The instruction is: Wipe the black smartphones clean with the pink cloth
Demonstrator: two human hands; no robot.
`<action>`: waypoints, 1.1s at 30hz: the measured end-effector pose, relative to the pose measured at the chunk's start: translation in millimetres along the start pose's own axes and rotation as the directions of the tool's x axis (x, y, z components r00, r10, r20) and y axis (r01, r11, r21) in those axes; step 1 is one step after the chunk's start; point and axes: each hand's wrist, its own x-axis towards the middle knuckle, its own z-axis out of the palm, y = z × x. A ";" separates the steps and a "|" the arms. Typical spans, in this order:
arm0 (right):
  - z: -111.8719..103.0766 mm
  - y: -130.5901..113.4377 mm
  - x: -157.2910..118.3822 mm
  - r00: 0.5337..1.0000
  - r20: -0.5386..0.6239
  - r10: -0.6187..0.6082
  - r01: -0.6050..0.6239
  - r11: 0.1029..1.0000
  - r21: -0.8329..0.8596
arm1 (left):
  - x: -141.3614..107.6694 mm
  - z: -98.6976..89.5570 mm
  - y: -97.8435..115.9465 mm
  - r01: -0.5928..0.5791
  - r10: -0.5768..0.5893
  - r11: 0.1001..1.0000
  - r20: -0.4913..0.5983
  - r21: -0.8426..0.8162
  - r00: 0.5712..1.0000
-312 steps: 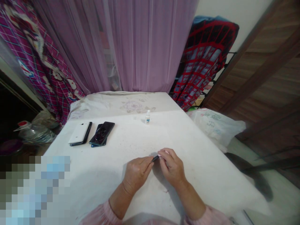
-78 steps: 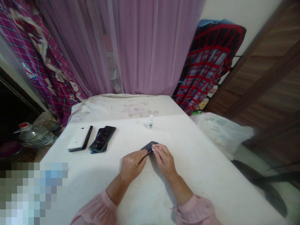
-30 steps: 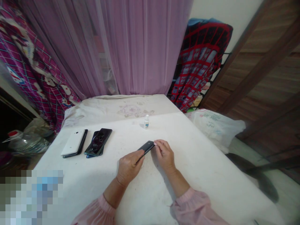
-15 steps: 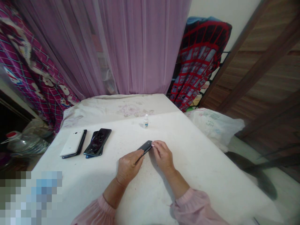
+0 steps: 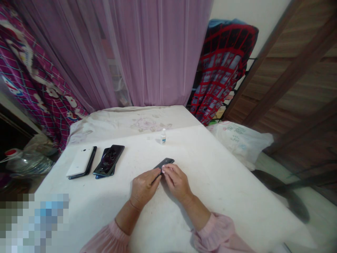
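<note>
My left hand is wrapped round a dark mobile phone, tilted above the white table. The phone's far end sticks out past the fingers, while its near part is hidden under them. My right hand is pinched, its fingertips against the phone's near right edge, close to the left thumb. A small whitish bit shows at those fingertips, too small to name. Just beyond the phone stands a small white bottle with a blue-marked label, upright and untouched.
Left on the table lie a white phone on a dark one and a black phone on a blue-edged one. A plastic bag lies beyond the right edge. A large water bottle stands past the left edge.
My right hand has slid along the phone's edge from its far corner, nearer to me and leftward, up to the left hand. The left hand keeps its hold.
</note>
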 end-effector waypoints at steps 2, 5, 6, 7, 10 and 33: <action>-1.3 3.5 0.8 1.000 -0.014 0.016 -0.016 1.000 -0.008 | 0.1 0.2 0.1 0.002 -0.002 1.000 -0.006 -0.002 1.000; -4.8 15.0 4.4 0.994 -0.080 0.073 -0.076 0.996 -0.041 | -0.3 0.5 0.2 0.003 -0.003 1.000 -0.019 -0.004 1.000; -5.9 19.1 5.8 0.990 -0.106 0.092 -0.098 0.994 -0.054 | -0.6 0.7 0.2 0.005 -0.005 1.000 -0.020 -0.003 1.000; -6.9 22.8 7.1 0.986 -0.128 0.107 -0.117 0.991 -0.067 | -1.1 0.8 0.1 0.008 -0.008 1.000 -0.017 -0.002 1.000; -7.8 27.6 9.0 0.978 -0.164 0.132 -0.148 0.985 -0.089 | -2.6 1.9 -0.6 0.014 -0.014 1.000 -0.010 -0.004 1.000; -6.9 24.9 9.5 0.974 -0.177 0.140 -0.152 0.987 -0.059 | -0.5 0.6 0.3 0.020 -0.020 1.000 -0.022 -0.002 1.000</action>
